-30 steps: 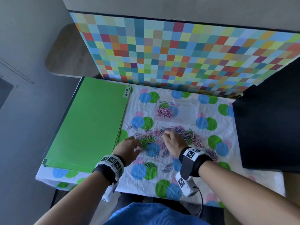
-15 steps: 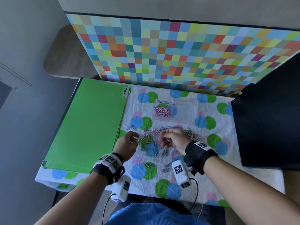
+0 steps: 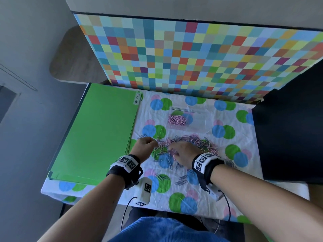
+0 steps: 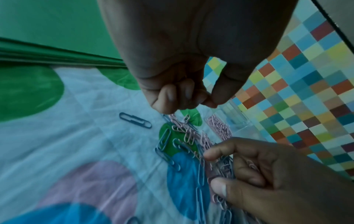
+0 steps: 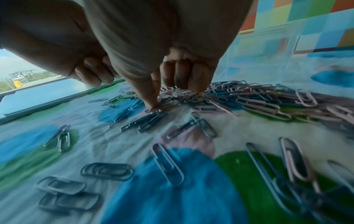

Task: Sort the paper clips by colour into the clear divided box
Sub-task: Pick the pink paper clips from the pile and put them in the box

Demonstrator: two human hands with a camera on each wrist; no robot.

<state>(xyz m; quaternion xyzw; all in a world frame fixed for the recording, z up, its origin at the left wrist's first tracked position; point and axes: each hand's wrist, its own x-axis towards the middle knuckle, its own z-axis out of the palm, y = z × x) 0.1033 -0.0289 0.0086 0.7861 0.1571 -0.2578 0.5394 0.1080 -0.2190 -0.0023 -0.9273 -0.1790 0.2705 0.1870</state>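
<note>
Head view: your left hand [image 3: 146,144] sits at the left edge of the clip pile [image 3: 190,142], fingers curled in; it looks like you park it there to collect picked pink clips. Your right hand [image 3: 183,152] lies over the pile's middle, fingers bent down into it, so it works where pink and blue are mixed most. The box [image 3: 187,117] stands just beyond the pile, apart from both hands, with pink clips [image 3: 176,119] already in its left compartment; the right part looks empty. It is close, probably for short drops. Green folders [image 3: 97,133] lie left, touching nothing you handle.

Left wrist view: your left fingertips [image 4: 168,98] are curled tight against the thumb, and pink clips hang right under them; whether you pinch them or just touch them, I cannot tell. A lone blue clip [image 4: 135,120] lies apart on the cloth [image 4: 76,136], probably pushed aside as the other colour. Your right hand shows at lower right, thumb and finger curled around a bunch of pink clips.

Right wrist view: your right index tip [image 5: 153,103] presses a pink clip at the pile's near edge, other fingers curled on the heap. Blue clips lie scattered nearer the camera, well off the pink mass, so the pile is mostly pink left to move.
</note>
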